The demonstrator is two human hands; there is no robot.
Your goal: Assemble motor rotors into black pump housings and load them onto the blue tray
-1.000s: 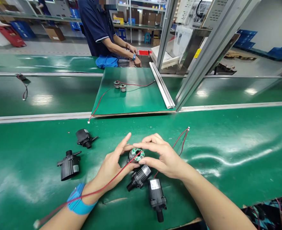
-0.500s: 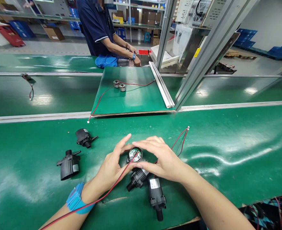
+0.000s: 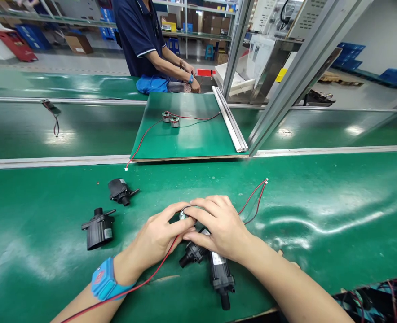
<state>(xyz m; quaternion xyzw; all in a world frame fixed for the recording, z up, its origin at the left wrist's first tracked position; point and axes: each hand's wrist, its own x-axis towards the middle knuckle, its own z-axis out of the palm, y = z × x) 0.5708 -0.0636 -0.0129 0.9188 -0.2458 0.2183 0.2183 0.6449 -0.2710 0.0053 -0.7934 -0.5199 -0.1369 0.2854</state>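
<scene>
A black pump housing with a round green circuit board (image 3: 183,215) in its open end is held between both hands, mostly covered by fingers. My left hand (image 3: 160,233) wraps its left side. My right hand (image 3: 220,226) grips from the right, its fingers lying over the board. A red and dark wire (image 3: 158,268) runs from the board across my left wrist, which wears a blue strap (image 3: 106,279). Just below my hands lie two black pumps, one angled pump (image 3: 193,252) partly hidden and one labelled pump (image 3: 221,274) pointing down.
To the left lie a black pump housing (image 3: 99,231) and another pump (image 3: 121,191). A raised green board (image 3: 188,143) carries two small wired motor cores (image 3: 174,122) and white rails (image 3: 230,121). Beyond it a person (image 3: 139,40) works. A metal post (image 3: 286,80) slants at right.
My fingers have closed over the circuit board, covering most of it. The wired part on the far belt has shifted right. The view has moved slightly.
</scene>
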